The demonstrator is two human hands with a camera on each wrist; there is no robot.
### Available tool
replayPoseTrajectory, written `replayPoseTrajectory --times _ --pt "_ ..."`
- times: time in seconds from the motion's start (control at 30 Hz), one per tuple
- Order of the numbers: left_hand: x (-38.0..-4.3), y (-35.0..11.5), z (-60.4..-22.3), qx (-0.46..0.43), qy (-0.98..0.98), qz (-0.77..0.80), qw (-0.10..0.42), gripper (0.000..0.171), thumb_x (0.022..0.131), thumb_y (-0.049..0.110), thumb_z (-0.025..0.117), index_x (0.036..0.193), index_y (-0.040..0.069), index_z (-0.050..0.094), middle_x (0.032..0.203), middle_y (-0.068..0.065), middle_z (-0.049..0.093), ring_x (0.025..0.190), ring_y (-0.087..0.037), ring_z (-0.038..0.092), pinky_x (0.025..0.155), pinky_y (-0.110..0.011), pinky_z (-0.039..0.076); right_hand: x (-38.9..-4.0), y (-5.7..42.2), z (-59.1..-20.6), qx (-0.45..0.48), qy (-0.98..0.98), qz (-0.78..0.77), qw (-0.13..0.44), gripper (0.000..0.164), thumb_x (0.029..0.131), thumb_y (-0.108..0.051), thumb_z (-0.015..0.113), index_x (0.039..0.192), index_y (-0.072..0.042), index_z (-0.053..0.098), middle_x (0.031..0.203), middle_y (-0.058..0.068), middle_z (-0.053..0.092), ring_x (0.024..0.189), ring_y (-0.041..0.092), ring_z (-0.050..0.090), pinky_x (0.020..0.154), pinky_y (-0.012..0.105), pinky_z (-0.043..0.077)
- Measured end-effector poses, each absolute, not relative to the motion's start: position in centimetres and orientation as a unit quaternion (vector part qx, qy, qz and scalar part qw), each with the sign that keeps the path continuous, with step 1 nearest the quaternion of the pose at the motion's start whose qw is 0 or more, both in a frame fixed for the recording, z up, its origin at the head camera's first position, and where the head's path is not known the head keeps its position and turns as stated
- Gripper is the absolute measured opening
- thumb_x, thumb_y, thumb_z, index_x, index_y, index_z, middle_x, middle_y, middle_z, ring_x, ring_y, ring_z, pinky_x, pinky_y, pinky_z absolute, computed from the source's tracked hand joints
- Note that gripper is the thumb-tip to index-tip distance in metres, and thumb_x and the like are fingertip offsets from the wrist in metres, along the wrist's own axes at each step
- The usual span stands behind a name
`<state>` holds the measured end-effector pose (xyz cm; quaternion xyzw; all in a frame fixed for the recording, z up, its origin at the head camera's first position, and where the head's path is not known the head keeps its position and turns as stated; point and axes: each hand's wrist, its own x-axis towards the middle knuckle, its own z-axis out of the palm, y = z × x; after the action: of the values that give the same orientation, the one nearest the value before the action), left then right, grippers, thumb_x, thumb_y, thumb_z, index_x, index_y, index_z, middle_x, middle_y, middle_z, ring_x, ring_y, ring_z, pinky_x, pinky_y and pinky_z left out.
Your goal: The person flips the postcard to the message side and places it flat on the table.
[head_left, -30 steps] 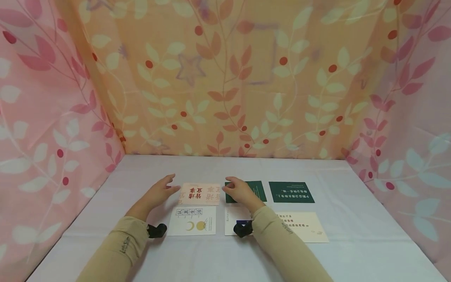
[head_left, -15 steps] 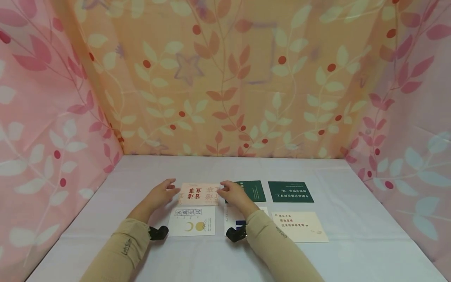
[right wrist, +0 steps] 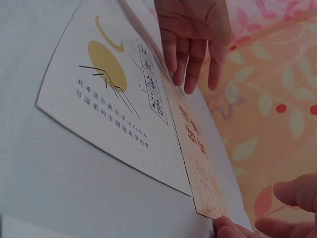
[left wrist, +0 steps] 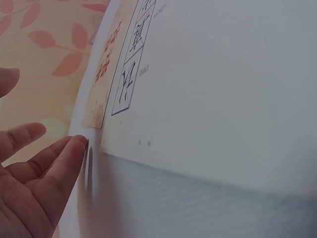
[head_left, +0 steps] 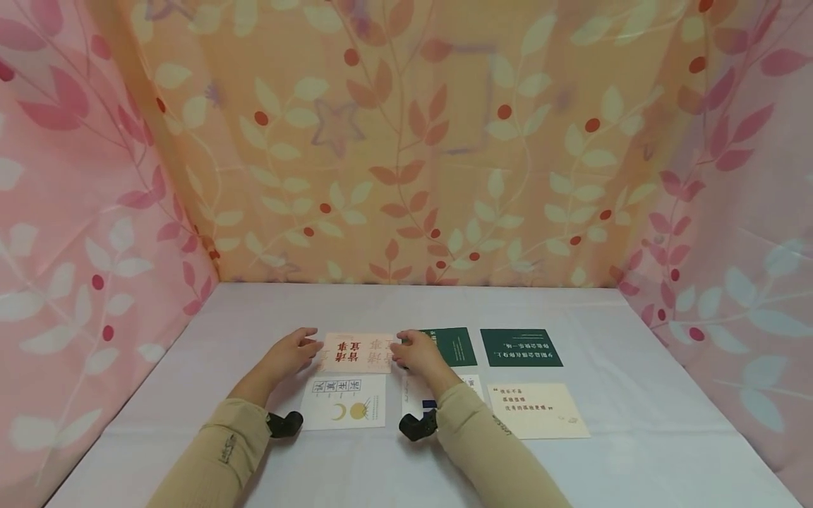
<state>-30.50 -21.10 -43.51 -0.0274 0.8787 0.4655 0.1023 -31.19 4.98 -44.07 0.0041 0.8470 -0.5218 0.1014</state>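
Observation:
A pale pink card (head_left: 357, 353) with red characters lies flat in the back row, between my two hands. My left hand (head_left: 287, 361) is at its left edge, fingers loosely extended; in the left wrist view the fingers (left wrist: 64, 158) reach down close to the white tabletop. At the card's right edge is my right hand (head_left: 420, 356), partly covering a dark green card (head_left: 459, 346). The right wrist view shows a right fingertip (right wrist: 225, 224) right at the pink card's corner, with the thumb held apart. Just in front lies a white card (head_left: 343, 403) with a gold sun and moon.
Another green card (head_left: 521, 347) lies at the back right, with a cream card (head_left: 540, 413) in front of it. The right forearm partly hides a white card (head_left: 414, 389) with a blue patch. Floral cloth (head_left: 406, 176) walls in the white table (head_left: 190, 353) on three sides.
My right hand has moved left from over the green card to the pink card's right edge, uncovering more of the cream card. The left hand has stayed near the left edge. The cards lie as before.

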Motion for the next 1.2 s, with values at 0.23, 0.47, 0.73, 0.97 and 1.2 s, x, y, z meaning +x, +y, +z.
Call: replayPoseTrajectory --times 0.23,0.47,0.73,0.97,1.2 --pt "-30.78 -20.86 -43.76 -0.036 0.863 0.494 0.1 0.052 0.093 0.027 0.051 0.138 0.005 0.034 0.129 -0.021 0.047 0.107 -0.027 0.054 0.088 -0.036 0.047 -30.78 4.43 -44.02 0.016 0.829 -0.548 0.108 0.041 0.087 -0.024 0.062 0.123 -0.006 0.053 0.103 0.011 0.059 0.075 0.015 0.063 0.068 0.026 0.052" --pt "-30.87 -20.41 -43.37 -0.075 0.85 0.512 0.103 0.048 0.095 0.026 0.046 0.137 0.007 0.036 0.13 -0.018 0.046 0.107 -0.025 0.052 0.086 -0.034 0.047 -30.84 4.46 -44.16 0.019 0.826 -0.554 0.107 0.036 0.088 -0.024 0.061 0.119 -0.007 0.054 0.099 0.009 0.059 0.075 0.014 0.063 0.068 0.026 0.052" --pt "-31.04 -20.44 -43.34 -0.083 0.844 0.521 0.093 0.046 0.095 0.026 0.045 0.135 0.005 0.038 0.124 -0.019 0.051 0.104 -0.025 0.054 0.08 -0.031 0.048 -30.88 4.46 -44.36 0.01 0.824 -0.555 0.112 0.036 0.088 -0.024 0.06 0.12 -0.007 0.054 0.097 0.007 0.06 0.076 0.015 0.062 0.068 0.026 0.052" --pt "-31.11 -20.59 -43.31 -0.09 0.84 0.528 0.083 0.044 0.095 0.027 0.045 0.134 0.008 0.04 0.127 -0.016 0.048 0.105 -0.026 0.052 0.083 -0.035 0.045 -30.76 4.44 -44.41 0.006 0.823 -0.556 0.116 0.036 0.089 -0.025 0.06 0.12 -0.008 0.054 0.096 0.006 0.059 0.078 0.016 0.061 0.071 0.027 0.052" --pt "-31.01 -20.61 -43.63 -0.076 0.849 0.519 0.061 0.044 0.094 0.019 0.047 0.135 0.005 0.04 0.125 -0.019 0.05 0.108 -0.028 0.052 0.083 -0.037 0.047 -30.81 4.45 -44.62 -0.002 0.828 -0.551 0.104 0.035 0.089 -0.025 0.06 0.119 -0.007 0.054 0.098 0.006 0.06 0.077 0.014 0.062 0.068 0.027 0.051"
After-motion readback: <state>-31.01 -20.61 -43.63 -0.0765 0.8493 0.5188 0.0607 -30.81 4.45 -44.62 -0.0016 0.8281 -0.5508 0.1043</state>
